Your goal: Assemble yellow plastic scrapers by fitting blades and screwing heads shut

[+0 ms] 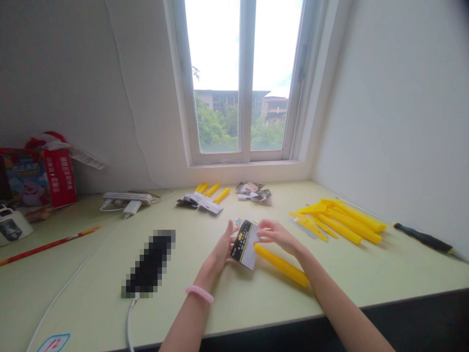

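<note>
A black and white packaging card (246, 244) with yellow print is tilted up between my two hands above the table. My left hand (223, 248) grips its left edge, the thumb pointing up and some fingers hidden behind it. At the upper right edge, the bent fingers of my right hand (277, 235) pinch the card. From the card's right side a yellow handle (284, 266) runs down to the right, below my right hand. The card covers whatever is at the handle's other end. Small shiny bits (238, 221) lie just behind the card.
Loose yellow tools (340, 220) are piled at right, near a black-handled screwdriver (421, 237). Carded yellow-handled pieces (205, 198) and a heap of cards (254, 192) lie toward the window. A pixelated dark phone-like object (150, 264) with a cable, and a power strip (126, 197), are at left.
</note>
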`<act>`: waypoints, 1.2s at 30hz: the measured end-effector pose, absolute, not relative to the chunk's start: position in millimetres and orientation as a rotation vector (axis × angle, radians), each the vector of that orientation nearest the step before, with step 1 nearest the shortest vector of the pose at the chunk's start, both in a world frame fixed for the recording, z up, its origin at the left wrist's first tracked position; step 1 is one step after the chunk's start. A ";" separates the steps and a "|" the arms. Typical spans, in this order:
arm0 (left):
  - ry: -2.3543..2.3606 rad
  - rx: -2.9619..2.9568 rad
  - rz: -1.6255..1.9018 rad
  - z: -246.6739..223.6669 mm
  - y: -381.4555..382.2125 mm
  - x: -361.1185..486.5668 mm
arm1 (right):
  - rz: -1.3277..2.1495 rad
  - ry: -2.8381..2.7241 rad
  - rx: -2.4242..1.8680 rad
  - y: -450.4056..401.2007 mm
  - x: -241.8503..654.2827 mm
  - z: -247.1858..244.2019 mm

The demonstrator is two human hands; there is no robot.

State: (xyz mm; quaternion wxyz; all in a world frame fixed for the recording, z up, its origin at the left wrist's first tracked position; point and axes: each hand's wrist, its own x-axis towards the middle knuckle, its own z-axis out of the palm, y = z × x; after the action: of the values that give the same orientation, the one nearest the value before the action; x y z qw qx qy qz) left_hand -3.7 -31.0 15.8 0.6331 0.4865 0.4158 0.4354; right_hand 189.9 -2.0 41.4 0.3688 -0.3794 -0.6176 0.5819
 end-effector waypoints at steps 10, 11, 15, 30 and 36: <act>1.018 1.181 1.148 18.2 -31.1 -4.5 | 1.259 -2.087 -1.143 -34.9 215.7 44.5; 1.031 1.166 1.177 18.2 -30.2 -4.9 | 1.231 -2.154 -1.137 -40.6 219.4 44.7; 1.049 1.098 1.261 17.8 -28.3 -7.8 | 0.960 -2.299 -1.137 -52.9 233.5 48.8; 1.063 0.729 1.477 19.1 -4.0 -17.8 | -0.335 -2.016 -1.113 -39.2 254.3 40.0; 1.455 0.810 1.712 19.5 33.2 -31.9 | -0.151 -2.094 -1.187 -45.6 268.3 32.3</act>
State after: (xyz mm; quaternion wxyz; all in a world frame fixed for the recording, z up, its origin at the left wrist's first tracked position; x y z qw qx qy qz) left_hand -31.9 33.2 19.5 0.3679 0.3153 0.5664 0.6667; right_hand 268.3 -45.6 32.3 0.3569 -0.4598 -0.8110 -0.0586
